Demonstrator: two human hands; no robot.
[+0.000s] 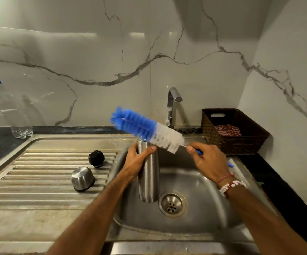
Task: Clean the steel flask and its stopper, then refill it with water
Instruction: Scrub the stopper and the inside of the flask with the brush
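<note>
Forearms (93, 214): reached in from the near edge, over the sink.
Sink (209, 196): steel basin, with a ribbed drainboard (44, 183) on its left.
Flask (149, 181): upright over the basin, open mouth up; left hand (137, 160) wrapped round its upper part.
Brush (147, 127): blue-and-white bristles slanted just over the flask's mouth, outside it; right hand (208, 161) pinched the handle.
Steel cup (82, 179): mouth down on the drainboard.
Stopper (96, 158): black, just behind the cup.
</note>
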